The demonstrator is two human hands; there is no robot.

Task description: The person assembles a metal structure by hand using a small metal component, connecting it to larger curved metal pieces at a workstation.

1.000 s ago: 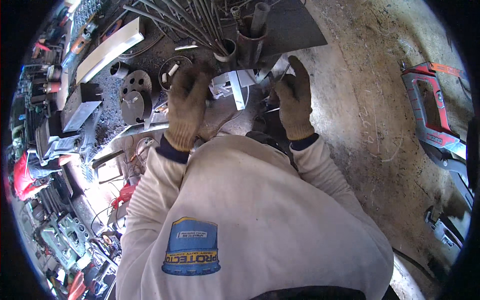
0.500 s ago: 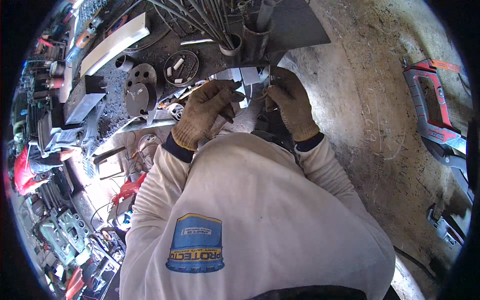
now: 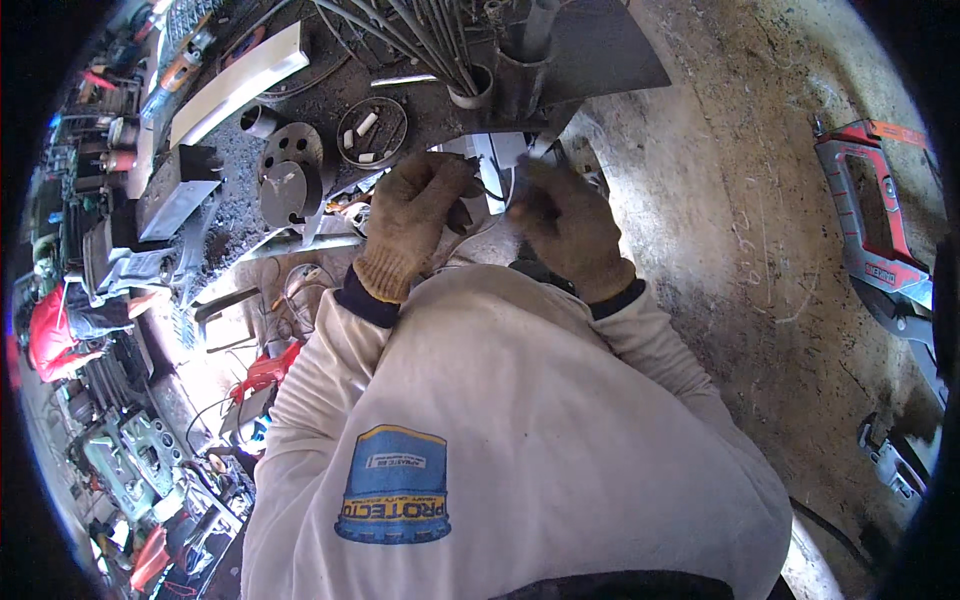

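Observation:
Both hands wear brown knitted gloves and are raised in front of my chest, close to the bench's near edge. My left hand [image 3: 412, 215] is closed in a pinch. A thin dark piece [image 3: 488, 187] shows at its fingertips, too small to make out. Just to the right is my right hand [image 3: 572, 225], its fingers bent inward and smeared by motion. Whatever may be between those fingers is hidden. A narrow gap separates the two hands.
On the dark bench stand a cup of thin rods [image 3: 470, 88], a metal pipe holder [image 3: 522, 80], a round dish [image 3: 372, 132] with white pieces and a holed metal disc [image 3: 292, 150]. A red and grey machine [image 3: 868, 205] stands right on the concrete floor. A person in red [image 3: 55, 335] is far left.
My right hand has turned and moved down and inward, toward the left one. My left hand has shifted slightly right. The upright thin piece at my right fingertips no longer shows clearly.

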